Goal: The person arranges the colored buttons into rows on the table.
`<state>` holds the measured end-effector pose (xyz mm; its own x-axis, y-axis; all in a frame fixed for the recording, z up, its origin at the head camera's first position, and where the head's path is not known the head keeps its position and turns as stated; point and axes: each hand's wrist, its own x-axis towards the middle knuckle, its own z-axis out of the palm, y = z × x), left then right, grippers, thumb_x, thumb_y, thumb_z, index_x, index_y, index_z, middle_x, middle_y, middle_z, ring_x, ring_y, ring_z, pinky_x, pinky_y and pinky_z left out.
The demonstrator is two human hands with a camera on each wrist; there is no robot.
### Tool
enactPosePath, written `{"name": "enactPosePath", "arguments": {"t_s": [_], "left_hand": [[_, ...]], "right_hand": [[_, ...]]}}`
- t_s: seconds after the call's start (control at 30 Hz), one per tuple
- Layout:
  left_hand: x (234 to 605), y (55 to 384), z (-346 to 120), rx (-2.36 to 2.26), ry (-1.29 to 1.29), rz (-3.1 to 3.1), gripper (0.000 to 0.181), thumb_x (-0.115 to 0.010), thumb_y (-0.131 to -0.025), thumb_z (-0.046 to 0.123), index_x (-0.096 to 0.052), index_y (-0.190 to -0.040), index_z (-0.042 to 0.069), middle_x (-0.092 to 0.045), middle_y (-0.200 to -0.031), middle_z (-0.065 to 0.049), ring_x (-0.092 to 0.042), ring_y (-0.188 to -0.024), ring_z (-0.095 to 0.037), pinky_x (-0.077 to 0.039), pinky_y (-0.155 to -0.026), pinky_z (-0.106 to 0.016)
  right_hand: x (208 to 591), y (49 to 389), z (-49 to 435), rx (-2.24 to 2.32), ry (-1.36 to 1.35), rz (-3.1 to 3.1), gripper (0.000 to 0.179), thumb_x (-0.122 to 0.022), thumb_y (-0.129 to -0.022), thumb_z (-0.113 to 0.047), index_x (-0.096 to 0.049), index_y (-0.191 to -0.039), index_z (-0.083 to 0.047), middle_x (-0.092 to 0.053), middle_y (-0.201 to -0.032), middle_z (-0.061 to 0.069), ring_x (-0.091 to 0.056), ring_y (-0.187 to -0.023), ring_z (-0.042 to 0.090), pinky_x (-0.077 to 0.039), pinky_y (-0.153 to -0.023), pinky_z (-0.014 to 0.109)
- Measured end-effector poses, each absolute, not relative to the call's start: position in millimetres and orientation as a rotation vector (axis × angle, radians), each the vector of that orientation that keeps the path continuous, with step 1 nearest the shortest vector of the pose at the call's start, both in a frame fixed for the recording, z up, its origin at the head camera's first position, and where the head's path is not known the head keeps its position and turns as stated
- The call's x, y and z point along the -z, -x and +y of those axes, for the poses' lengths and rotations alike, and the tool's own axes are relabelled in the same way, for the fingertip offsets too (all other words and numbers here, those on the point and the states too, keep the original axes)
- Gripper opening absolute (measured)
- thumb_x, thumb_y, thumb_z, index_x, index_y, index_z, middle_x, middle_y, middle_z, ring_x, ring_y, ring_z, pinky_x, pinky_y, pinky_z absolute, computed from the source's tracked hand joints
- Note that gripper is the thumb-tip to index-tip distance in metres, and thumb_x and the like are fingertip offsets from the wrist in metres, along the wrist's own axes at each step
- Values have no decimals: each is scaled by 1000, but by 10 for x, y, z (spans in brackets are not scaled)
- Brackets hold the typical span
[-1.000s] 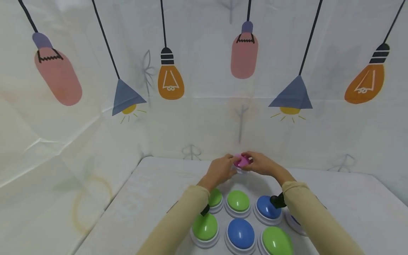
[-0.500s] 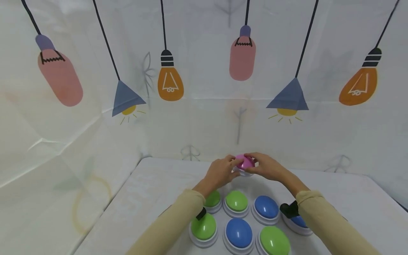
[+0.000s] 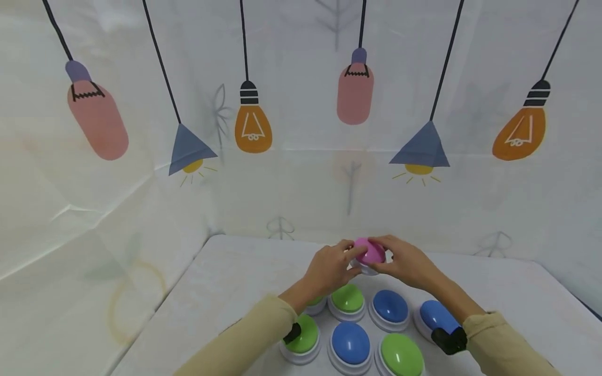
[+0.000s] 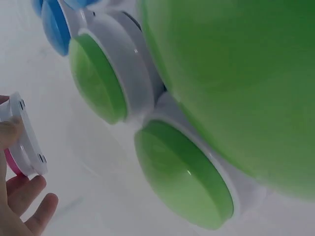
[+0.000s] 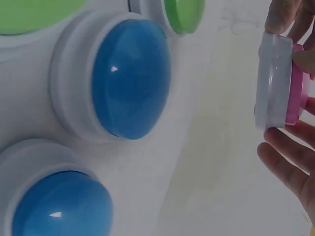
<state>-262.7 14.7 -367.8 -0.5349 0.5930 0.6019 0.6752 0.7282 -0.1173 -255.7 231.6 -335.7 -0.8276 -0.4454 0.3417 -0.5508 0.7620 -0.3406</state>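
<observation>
A pink push button (image 3: 371, 251) on a white round base is held between both hands, behind the rows of other buttons in the head view. My left hand (image 3: 329, 267) grips it from the left, thumb low on the base and a finger over the pink dome. From the right, my right hand (image 3: 408, 261) pinches its rim between thumb and fingers. The right wrist view shows the button's white base (image 5: 273, 81) side-on, with fingertips at both ends. In the left wrist view small dark screw spots show on the base's underside (image 4: 33, 132).
Green buttons (image 3: 347, 298) and blue buttons (image 3: 350, 342) on white bases stand in rows on the white table (image 3: 244, 261), close below the forearms. Behind rises a white backdrop (image 3: 301, 188) with printed lamps. The left forearm partly covers a green button (image 3: 308, 334).
Both hands have brought the pink button toward the person and slightly right. The right forearm has swung outward, uncovering more of the blue button at right.
</observation>
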Motion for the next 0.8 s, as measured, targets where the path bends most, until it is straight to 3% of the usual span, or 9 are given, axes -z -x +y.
{"name": "enactPosePath", "arguments": {"t_s": [0.17, 0.4, 0.8], "left_hand": [[3700, 2460, 230, 164, 986, -2232, 47, -78, -85, 38, -64, -128, 25, -68, -119, -3, -65, -66, -9, -54, -63, -19], [3762, 2205, 346, 182, 1084, -2141, 45, -79, -84, 35, -67, -124, 22, -68, -125, -6, -66, -65, -10, -55, -64, -17], [3926, 1910, 651, 197, 1167, -2091, 42, -77, -85, 38, -66, -122, 24, -67, -125, -3, -70, -83, -8, -53, -70, -14]], "right_hand": [[3383, 2329, 2405, -621, -702, -2696, 58, -81, -82, -30, -61, -132, -10, -65, -122, 10, -64, -103, 28, -59, -78, 45], [3456, 1994, 2544, -502, -611, -2640, 56, -84, -75, -38, -68, -124, -15, -68, -110, 0, -60, -80, 11, -51, -59, 27], [3632, 1565, 2833, -438, -511, -2580, 57, -85, -71, -50, -70, -120, -23, -68, -112, -7, -63, -79, 12, -49, -55, 30]]}}
